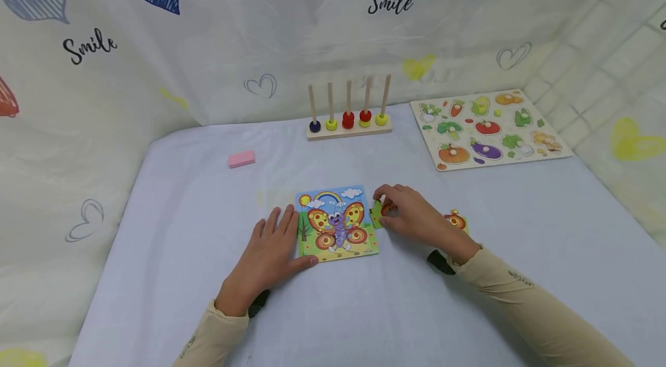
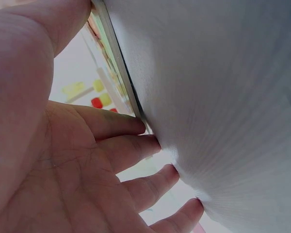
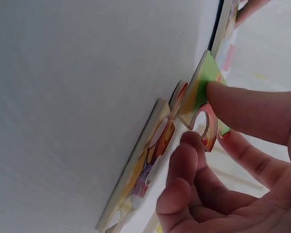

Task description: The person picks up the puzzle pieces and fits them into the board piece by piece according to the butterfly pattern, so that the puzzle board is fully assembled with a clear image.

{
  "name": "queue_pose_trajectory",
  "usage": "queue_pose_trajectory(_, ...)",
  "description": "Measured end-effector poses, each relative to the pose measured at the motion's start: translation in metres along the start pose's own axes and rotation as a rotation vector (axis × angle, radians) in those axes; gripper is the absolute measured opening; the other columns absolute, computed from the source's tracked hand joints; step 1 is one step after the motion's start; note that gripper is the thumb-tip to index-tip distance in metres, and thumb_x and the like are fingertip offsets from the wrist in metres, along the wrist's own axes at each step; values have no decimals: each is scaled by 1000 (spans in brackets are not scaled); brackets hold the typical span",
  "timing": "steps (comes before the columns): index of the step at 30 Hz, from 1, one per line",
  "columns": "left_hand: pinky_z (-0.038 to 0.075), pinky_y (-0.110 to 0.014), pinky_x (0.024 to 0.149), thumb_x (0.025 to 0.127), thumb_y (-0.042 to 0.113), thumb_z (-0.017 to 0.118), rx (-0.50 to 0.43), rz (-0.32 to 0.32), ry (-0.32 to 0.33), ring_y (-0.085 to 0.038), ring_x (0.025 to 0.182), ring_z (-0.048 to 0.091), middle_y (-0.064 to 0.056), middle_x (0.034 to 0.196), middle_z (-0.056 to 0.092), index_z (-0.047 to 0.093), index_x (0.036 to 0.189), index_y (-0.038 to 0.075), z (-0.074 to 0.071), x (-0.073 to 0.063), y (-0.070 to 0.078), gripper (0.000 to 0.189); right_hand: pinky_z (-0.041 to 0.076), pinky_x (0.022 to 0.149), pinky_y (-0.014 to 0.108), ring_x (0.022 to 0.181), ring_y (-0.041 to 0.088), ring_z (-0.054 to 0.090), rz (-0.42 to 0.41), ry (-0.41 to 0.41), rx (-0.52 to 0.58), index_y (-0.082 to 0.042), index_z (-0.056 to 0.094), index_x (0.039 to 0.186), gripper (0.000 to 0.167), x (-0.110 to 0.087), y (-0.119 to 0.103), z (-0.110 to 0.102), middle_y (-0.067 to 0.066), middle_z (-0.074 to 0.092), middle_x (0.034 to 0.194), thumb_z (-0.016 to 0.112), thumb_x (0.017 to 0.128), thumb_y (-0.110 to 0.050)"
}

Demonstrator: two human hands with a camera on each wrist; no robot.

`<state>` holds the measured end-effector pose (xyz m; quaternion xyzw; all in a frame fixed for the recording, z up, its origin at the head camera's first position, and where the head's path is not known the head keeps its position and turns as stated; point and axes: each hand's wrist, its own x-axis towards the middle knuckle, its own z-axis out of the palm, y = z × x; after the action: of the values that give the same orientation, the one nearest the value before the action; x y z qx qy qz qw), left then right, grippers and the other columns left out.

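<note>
A square butterfly puzzle board lies flat on the white-covered table. My left hand rests along its left side with fairly straight, spread fingers, the thumb at the lower edge. In the left wrist view, the thumb and index finger touch the board's edge, and the other fingertips reach the cloth. Just right of the board, my right hand pinches a green jigsaw piece with a rounded notch between thumb and fingers. More jigsaw pieces with orange and purple printing lie on the cloth, partly hidden by my right wrist in the head view.
Behind the board stands a wooden peg stand with coloured rings. A vegetable knob puzzle lies at the back right, and a pink block sits at the back left. A printed curtain hangs along the table's far edge.
</note>
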<state>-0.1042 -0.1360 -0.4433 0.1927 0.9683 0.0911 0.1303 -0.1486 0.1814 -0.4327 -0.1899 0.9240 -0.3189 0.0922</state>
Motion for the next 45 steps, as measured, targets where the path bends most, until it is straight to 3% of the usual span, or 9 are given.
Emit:
queue_pose_trajectory(4, 23, -65, 123, 96, 62, 74, 5, 1, 3, -46, 160, 17, -21, 175, 24, 30, 166, -5, -1, -1, 0, 106, 58, 72, 37, 82, 20, 64, -16, -6, 68, -4, 66, 125, 28, 0, 0, -3, 5, 71, 98, 74, 98, 2)
queue_pose_trajectory(7, 23, -65, 123, 96, 61, 74, 0, 4, 6, -46, 160, 18, -21, 174, 25, 30, 165, -6, -2, -1, 0, 106, 54, 65, 33, 75, 17, 60, -23, 5, 91, -5, 67, 122, 22, -1, 1, -7, 3, 70, 91, 71, 101, 1)
queue_pose_trajectory(14, 23, -66, 123, 94, 61, 76, -24, 1, 11, -46, 160, 17, -21, 174, 25, 29, 167, -4, -2, -1, 1, 108, 54, 68, 32, 80, 19, 61, -34, 39, 160, -6, 70, 122, 20, -1, -4, -11, 1, 72, 92, 70, 102, -2)
queue_pose_trajectory(20, 24, -66, 123, 93, 61, 78, -31, 11, 14, -46, 160, 19, -21, 174, 27, 35, 165, 0, -2, 0, -3, 104, 51, 62, 31, 75, 18, 60, -33, 21, 234, -6, 71, 122, 21, 3, -14, -3, 0, 73, 90, 68, 102, -2)
queue_pose_trajectory(25, 22, -65, 124, 93, 62, 78, -52, 32, -23, -43, 161, 15, -17, 176, 22, 33, 167, 3, -4, -1, -10, 105, 55, 73, 33, 81, 17, 64, -67, 18, 247, -4, 72, 118, 17, 8, -24, 4, -1, 73, 89, 70, 101, -1)
queue_pose_trajectory(36, 15, -63, 127, 97, 55, 75, -145, 62, -70, -39, 163, 8, -13, 178, 19, 29, 170, 7, -12, -5, -18, 99, 57, 76, 32, 84, 15, 65, -101, -68, 291, -7, 75, 102, 3, 21, -53, 20, -5, 72, 89, 76, 99, -6)
queue_pose_trajectory(45, 15, -62, 127, 97, 54, 75, -132, 67, -64, -39, 163, 9, -13, 177, 20, 30, 169, 6, -12, -5, -20, 98, 54, 73, 29, 80, 14, 60, -146, -121, 276, -11, 72, 92, 11, 32, -75, 36, -6, 68, 84, 75, 99, -4)
